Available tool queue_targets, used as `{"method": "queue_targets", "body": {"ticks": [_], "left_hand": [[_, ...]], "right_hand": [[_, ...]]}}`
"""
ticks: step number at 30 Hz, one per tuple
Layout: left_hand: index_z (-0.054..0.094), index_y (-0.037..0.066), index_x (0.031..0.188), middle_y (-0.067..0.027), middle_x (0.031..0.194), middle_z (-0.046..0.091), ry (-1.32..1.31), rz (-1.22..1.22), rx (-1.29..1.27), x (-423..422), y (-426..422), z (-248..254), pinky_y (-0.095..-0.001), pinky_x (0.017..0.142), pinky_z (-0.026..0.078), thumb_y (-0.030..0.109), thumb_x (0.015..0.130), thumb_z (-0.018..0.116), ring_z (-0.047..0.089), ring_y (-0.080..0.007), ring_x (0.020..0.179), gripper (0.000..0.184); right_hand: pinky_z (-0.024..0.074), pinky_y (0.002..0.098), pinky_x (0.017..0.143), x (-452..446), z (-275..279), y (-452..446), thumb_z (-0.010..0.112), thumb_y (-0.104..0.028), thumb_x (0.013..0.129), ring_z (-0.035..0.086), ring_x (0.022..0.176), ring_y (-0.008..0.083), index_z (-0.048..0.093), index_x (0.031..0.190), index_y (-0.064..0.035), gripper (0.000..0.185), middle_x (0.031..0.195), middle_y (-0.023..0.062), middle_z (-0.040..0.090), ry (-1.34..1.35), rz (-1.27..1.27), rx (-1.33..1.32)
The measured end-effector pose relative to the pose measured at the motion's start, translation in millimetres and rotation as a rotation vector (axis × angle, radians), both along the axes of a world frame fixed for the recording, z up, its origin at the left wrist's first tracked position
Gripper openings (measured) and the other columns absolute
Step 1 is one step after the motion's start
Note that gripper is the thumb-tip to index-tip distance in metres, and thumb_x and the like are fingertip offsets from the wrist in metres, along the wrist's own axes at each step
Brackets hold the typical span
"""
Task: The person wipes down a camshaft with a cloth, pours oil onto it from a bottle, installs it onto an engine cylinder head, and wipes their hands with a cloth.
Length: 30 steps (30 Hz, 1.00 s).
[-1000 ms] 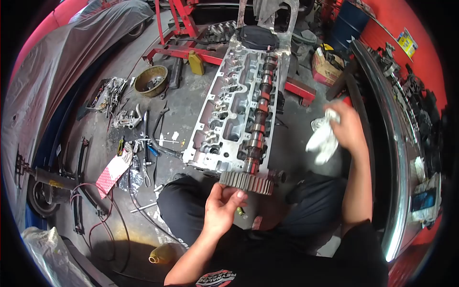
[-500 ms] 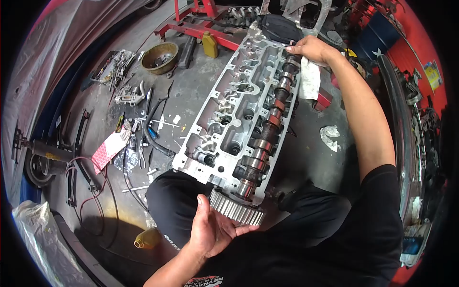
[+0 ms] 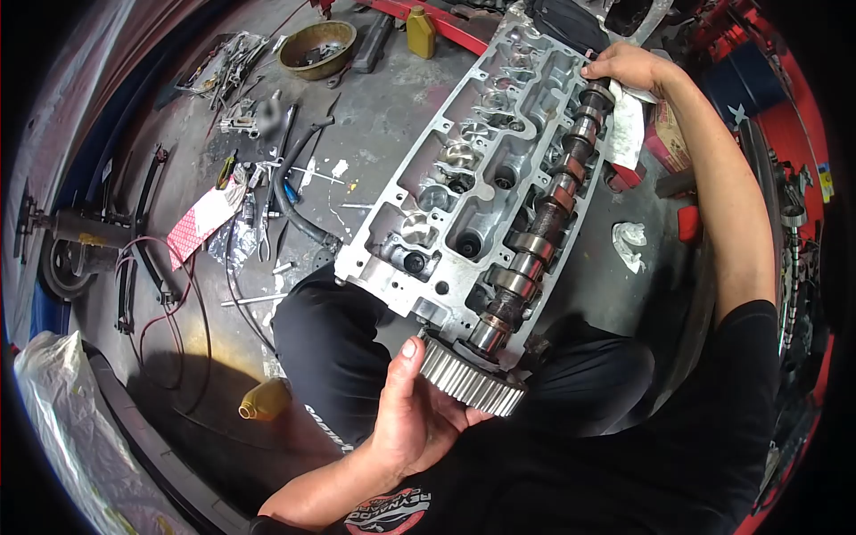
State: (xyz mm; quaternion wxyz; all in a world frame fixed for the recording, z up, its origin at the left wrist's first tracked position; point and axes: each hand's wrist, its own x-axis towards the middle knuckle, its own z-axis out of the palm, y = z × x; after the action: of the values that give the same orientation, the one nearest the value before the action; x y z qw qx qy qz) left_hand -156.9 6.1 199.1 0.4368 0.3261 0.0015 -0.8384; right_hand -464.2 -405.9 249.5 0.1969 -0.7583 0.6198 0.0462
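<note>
A long aluminium cylinder head (image 3: 486,191) stretches away from me between my bent legs. Along its right side lies a camshaft (image 3: 532,254) with shiny and dark lobes, and a toothed pulley (image 3: 470,376) sits on the near end. My left hand (image 3: 417,419) cups this pulley from below, thumb up against its left side, other fingers partly hidden beneath it. At the far end, my right hand (image 3: 631,68) is closed around the camshaft's end, its thumb lying over the cylinder head's edge. The right fingers are mostly hidden.
Left on the floor are a thick black hose (image 3: 294,201), pliers (image 3: 264,236), a red-and-white packet (image 3: 196,227) and a yellow bottle (image 3: 265,399). A metal bowl (image 3: 343,59) and another yellow bottle (image 3: 420,34) stand farther back. White crumpled paper (image 3: 629,245) lies right.
The cylinder head, camshaft and both hands now appear farther right in view, while the floor items at the back have shifted upward. Both hands keep their places on the parts.
</note>
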Motion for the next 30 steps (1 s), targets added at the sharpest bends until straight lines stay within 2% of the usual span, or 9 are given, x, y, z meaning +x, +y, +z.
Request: {"method": "queue_targets", "body": {"ticks": [2, 5, 9, 18, 25, 26, 27, 28, 30], "left_hand": [[0.035, 0.004, 0.149, -0.0184, 0.141, 0.052, -0.013, 0.010, -0.001, -0.8, 1.1, 4.5, -0.0580, 0.097, 0.053, 0.071, 0.092, 0.049, 0.061, -0.0365, 0.120, 0.089], [0.036, 0.003, 0.148, -0.0177, 0.139, 0.055, -0.058, 0.016, -0.003, -3.1, 0.2, 16.7, -0.0553, 0.097, 0.053, 0.068, 0.092, 0.051, 0.062, -0.0346, 0.119, 0.087], [0.036, 0.002, 0.149, -0.0155, 0.142, 0.055, -0.009, 0.019, -0.086, 1.1, 4.9, 10.1, -0.0480, 0.106, 0.048, 0.055, 0.097, 0.054, 0.059, -0.0272, 0.126, 0.077], [0.035, -0.005, 0.146, -0.0249, 0.139, 0.053, -0.277, 0.069, -0.232, -6.6, 16.0, -5.4, -0.0494, 0.107, 0.048, 0.054, 0.090, 0.062, 0.059, -0.0364, 0.124, 0.086], [0.032, -0.006, 0.144, -0.0263, 0.132, 0.055, -0.432, 0.183, -0.329, -9.4, 19.1, -15.1, -0.0527, 0.105, 0.048, 0.043, 0.088, 0.069, 0.060, -0.0412, 0.121, 0.083], [0.032, -0.005, 0.144, -0.0253, 0.133, 0.054, -0.471, 0.197, -0.318, -9.3, 19.7, -11.9, -0.0528, 0.106, 0.047, 0.040, 0.087, 0.071, 0.058, -0.0399, 0.123, 0.083], [0.031, -0.003, 0.145, -0.0243, 0.133, 0.053, -0.510, 0.212, -0.306, -9.2, 20.8, -8.7, -0.0528, 0.107, 0.046, 0.037, 0.086, 0.072, 0.057, -0.0386, 0.124, 0.082], [0.025, -0.003, 0.151, -0.0176, 0.133, 0.051, -0.479, 0.219, -0.272, -9.1, 22.0, -6.4, -0.0400, 0.108, 0.040, 0.034, 0.083, 0.078, 0.052, -0.0249, 0.122, 0.094], [0.024, -0.003, 0.151, -0.0175, 0.134, 0.051, -0.516, 0.223, -0.274, -10.9, 22.7, -3.2, -0.0399, 0.108, 0.039, 0.032, 0.083, 0.079, 0.052, -0.0249, 0.123, 0.094]], "right_hand": [[0.0490, 0.0347, 0.068, 2.5, -2.8, 0.6, 0.075, -0.040, 0.082, 0.061, 0.073, 0.0181, 0.076, 0.095, 0.0006, 0.043, 0.082, 0.0091, 0.070, -0.024, -0.017, -0.004], [0.0490, 0.0341, 0.073, 0.8, 2.7, 3.5, 0.071, -0.046, 0.085, 0.061, 0.076, 0.0168, 0.075, 0.096, 0.0041, 0.052, 0.080, 0.0076, 0.069, -0.068, 0.037, 0.024], [0.0455, 0.0287, 0.063, -3.7, 7.7, 13.3, 0.074, -0.038, 0.086, 0.056, 0.067, 0.0098, 0.074, 0.085, -0.0004, 0.037, 0.073, 0.0009, 0.065, -0.233, -0.016, 0.016], [0.0452, 0.0286, 0.066, -23.3, -17.2, 14.9, 0.077, -0.046, 0.086, 0.056, 0.070, 0.0098, 0.074, 0.084, -0.0013, 0.045, 0.074, 0.0006, 0.066, -0.418, 0.040, -0.030], [0.0482, 0.0276, 0.074, -28.8, -23.5, 19.0, 0.074, -0.044, 0.090, 0.059, 0.079, 0.0102, 0.074, 0.098, 0.0000, 0.045, 0.087, 0.0025, 0.069, -0.578, 0.053, -0.014], [0.0461, 0.0267, 0.085, -27.2, -18.5, 21.5, 0.072, -0.040, 0.093, 0.059, 0.090, 0.0102, 0.071, 0.112, 0.0015, 0.045, 0.095, 0.0012, 0.069, -0.517, 0.057, 0.012], [0.0461, 0.0267, 0.085, -28.3, -19.3, 22.1, 0.072, -0.040, 0.093, 0.059, 0.090, 0.0102, 0.071, 0.112, 0.0015, 0.045, 0.095, 0.0012, 0.069, -0.517, 0.058, 0.013], [0.0463, 0.0269, 0.087, -30.7, -20.9, 22.1, 0.073, -0.039, 0.093, 0.059, 0.091, 0.0104, 0.071, 0.113, 0.0019, 0.046, 0.097, 0.0020, 0.069, -0.535, 0.033, 0.031], [0.0465, 0.0270, 0.088, -34.9, -24.0, 22.6, 0.074, -0.038, 0.092, 0.060, 0.092, 0.0107, 0.071, 0.115, 0.0024, 0.047, 0.099, 0.0027, 0.070, -0.553, 0.014, 0.047]]}}
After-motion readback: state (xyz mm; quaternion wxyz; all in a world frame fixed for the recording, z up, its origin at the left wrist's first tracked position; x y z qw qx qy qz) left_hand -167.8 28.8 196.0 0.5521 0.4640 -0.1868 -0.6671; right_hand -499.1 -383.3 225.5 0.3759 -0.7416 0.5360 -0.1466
